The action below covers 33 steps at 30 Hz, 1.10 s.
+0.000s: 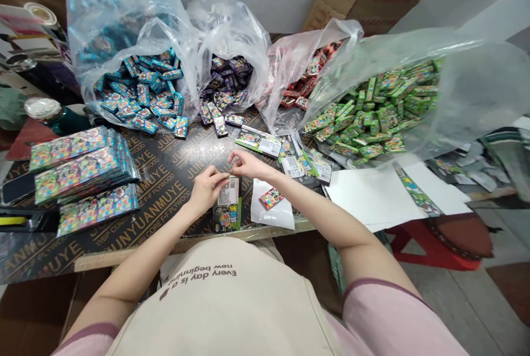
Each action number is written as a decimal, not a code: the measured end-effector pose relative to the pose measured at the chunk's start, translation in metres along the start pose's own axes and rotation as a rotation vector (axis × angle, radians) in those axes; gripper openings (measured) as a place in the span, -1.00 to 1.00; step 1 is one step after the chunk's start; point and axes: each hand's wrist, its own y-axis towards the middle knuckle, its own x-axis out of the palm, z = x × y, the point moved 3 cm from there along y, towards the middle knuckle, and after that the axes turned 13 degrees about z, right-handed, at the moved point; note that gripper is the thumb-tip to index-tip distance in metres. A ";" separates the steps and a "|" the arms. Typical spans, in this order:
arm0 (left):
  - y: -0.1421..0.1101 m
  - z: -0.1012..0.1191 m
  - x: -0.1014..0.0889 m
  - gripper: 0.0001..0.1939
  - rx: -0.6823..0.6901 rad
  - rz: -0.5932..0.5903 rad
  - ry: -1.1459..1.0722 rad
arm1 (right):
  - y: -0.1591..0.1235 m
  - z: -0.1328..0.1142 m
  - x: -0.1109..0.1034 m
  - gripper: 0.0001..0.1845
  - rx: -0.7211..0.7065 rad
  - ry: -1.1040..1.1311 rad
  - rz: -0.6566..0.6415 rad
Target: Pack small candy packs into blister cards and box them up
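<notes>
A flat black-and-green printed packet (228, 213) with a white barcode label lies at the table's front edge, right before my body. My left hand (207, 189) is closed, its thumb and fingertips pinching the packet's far end. My right hand (248, 166) meets it there, thumb and forefinger pressed together at the same end; the exact grip is partly hidden by the fingers. Beside them a small red box (271, 198) rests on a white sheet (273, 218). More printed packets (259, 141) lie just beyond my right hand, some overlapping.
Clear plastic bags hold small blue boxes (143, 94), purple boxes (229, 77), red boxes (308, 77) and green boxes (381, 105) along the back. Stacked multi-box packs (78, 174) stand at left, near a phone (19, 189). White paper (372, 196) lies at right.
</notes>
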 end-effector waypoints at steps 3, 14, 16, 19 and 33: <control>0.000 -0.019 -0.011 -0.80 -0.034 0.005 0.085 | -0.006 0.027 -0.027 -0.82 -0.026 -0.389 0.263; -0.006 -0.010 0.084 -0.74 -0.146 -0.272 0.009 | -0.060 0.100 -0.043 -0.89 0.016 -0.643 0.311; -0.006 -0.011 0.113 -0.81 -0.295 -0.364 -0.072 | -0.067 0.102 -0.041 -0.95 -0.010 -0.613 0.317; -0.006 -0.014 0.138 -0.89 -0.396 -0.415 -0.116 | -0.075 0.104 -0.042 -0.95 -0.058 -0.529 0.335; -0.017 -0.025 0.155 -0.69 -0.457 -0.446 -0.190 | -0.084 0.117 -0.042 -0.80 -0.343 -0.321 0.509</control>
